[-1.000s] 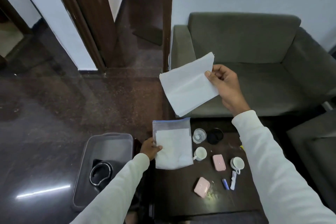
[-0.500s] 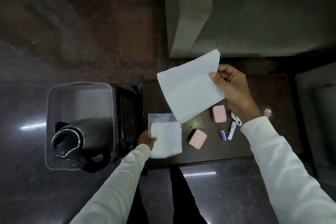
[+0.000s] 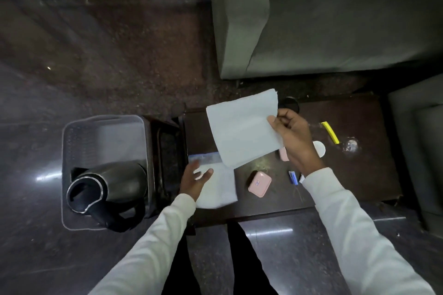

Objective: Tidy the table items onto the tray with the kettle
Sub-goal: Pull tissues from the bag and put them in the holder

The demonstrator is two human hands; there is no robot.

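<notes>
far left, off the table's left edge: clear tray with the kettle tipped in its near end, far half bare. next, left hand over the table's near-left corner, fingers spread and loose, resting on or just above the plastic pouch of folded white sheets (contact hard to judge). further right, right hand raised above the table's middle, thumb and fingertips pinching one corner of a white napkin, rest hanging free. past that, on the table: pink case, small blue item, white cup partly hidden, yellow stick toward the far-right corner. likely risks: single-corner pinch letting the limp napkin slip or unfold on the way across; pouch sliding off the near edge under an open palm; trailing sleeve nudging the pink case.
</notes>
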